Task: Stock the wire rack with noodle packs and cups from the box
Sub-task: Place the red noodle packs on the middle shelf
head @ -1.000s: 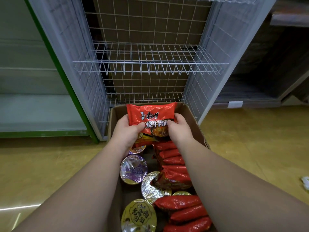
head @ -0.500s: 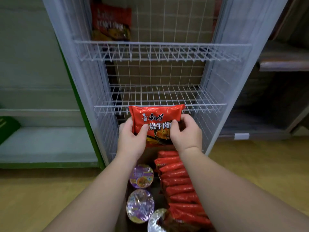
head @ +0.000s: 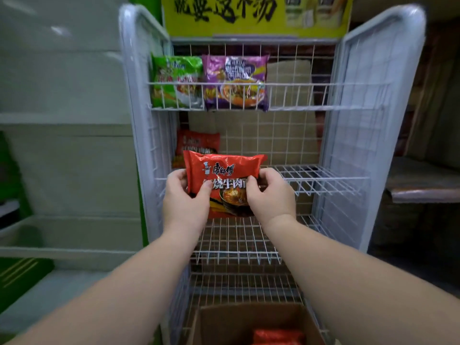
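– Both hands grip one pack? How exactly?

– Yes. Left hand (head: pixel 185 204) pinches the left edge of the glossy red foil noodle pack with white lettering (head: pixel 225 179), thumb on the front, fingers behind. Right hand (head: pixel 270 195) does the same on the right edge, fingers curled round the wrapper.

– Where is that pack against the rack?

– Held upright and slightly tilted in front of the white wire rack (head: pixel 373 120), at the height of the second wire shelf (head: pixel 321 178), over its left half. Whether it touches the shelf's front rail I cannot tell.

– Anything on that shelf?

– A second red noodle pack (head: pixel 198 143) stands at the back left, just behind the held one and partly hidden by it.

– And higher up?

– On the top shelf a green plastic noodle pack (head: pixel 175 82) stands at the left, a purple plastic noodle pack (head: pixel 235 82) just beside it on its right, both behind the front rail. Above them sits a yellow sign with black characters (head: pixel 249 13).

– The box?

– A brown cardboard box (head: pixel 224 322) sits at the bottom edge, in front of the rack's base, with red noodle packs (head: pixel 278 336) showing inside. The shelf under the hands is bare wire (head: pixel 236 245)
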The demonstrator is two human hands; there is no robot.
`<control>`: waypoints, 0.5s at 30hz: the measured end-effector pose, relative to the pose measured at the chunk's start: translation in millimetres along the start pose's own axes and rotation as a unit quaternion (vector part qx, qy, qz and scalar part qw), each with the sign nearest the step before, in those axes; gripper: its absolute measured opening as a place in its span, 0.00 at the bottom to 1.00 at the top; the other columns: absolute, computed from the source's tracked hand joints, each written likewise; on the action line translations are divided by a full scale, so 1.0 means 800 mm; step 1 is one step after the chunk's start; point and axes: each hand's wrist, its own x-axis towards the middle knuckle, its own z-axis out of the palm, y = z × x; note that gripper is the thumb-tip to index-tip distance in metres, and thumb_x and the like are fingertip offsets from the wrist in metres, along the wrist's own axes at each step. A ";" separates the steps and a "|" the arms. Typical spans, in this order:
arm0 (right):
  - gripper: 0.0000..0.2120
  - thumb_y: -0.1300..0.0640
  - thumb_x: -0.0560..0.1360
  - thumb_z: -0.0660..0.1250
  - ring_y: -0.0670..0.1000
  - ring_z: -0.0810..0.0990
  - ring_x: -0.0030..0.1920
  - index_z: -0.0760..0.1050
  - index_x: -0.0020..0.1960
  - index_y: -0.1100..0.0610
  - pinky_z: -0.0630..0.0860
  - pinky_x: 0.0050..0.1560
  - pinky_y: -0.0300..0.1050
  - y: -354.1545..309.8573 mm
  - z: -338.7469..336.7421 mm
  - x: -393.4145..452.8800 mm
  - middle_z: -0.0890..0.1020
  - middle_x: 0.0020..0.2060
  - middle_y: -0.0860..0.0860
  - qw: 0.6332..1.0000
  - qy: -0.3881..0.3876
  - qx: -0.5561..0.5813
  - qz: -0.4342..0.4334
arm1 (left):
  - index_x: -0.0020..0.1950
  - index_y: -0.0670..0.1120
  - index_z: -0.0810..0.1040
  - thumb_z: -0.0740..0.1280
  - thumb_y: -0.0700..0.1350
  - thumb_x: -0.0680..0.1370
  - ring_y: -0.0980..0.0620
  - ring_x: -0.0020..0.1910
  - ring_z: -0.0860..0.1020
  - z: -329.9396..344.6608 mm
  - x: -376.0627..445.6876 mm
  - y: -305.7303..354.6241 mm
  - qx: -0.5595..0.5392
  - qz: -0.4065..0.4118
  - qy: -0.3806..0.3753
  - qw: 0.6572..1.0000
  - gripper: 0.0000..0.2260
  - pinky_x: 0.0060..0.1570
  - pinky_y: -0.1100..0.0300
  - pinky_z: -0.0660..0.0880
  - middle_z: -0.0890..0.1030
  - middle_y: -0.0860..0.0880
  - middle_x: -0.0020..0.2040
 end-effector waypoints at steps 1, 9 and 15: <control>0.05 0.48 0.82 0.65 0.40 0.80 0.42 0.77 0.51 0.46 0.75 0.40 0.38 -0.007 0.002 0.009 0.82 0.42 0.41 1.000 0.004 0.001 -0.002 | 0.70 0.55 0.71 0.74 0.54 0.80 0.60 0.56 0.79 0.001 0.011 0.006 0.003 0.007 0.001 1.000 0.22 0.54 0.56 0.80 0.80 0.59 0.58; 0.09 0.46 0.83 0.62 0.42 0.81 0.46 0.79 0.50 0.46 0.79 0.43 0.42 -0.039 0.025 0.073 0.82 0.44 0.42 1.000 0.001 0.003 -0.027 | 0.73 0.56 0.72 0.70 0.49 0.80 0.57 0.56 0.81 0.010 0.080 0.031 0.061 0.031 -0.048 0.997 0.21 0.53 0.55 0.81 0.81 0.58 0.59; 0.09 0.49 0.83 0.62 0.47 0.79 0.50 0.79 0.59 0.46 0.78 0.49 0.43 -0.054 0.058 0.123 0.80 0.52 0.46 0.999 -0.008 -0.010 -0.045 | 0.60 0.61 0.77 0.68 0.51 0.75 0.52 0.48 0.83 0.014 0.149 0.046 0.173 0.039 -0.086 0.980 0.14 0.48 0.50 0.83 0.83 0.54 0.54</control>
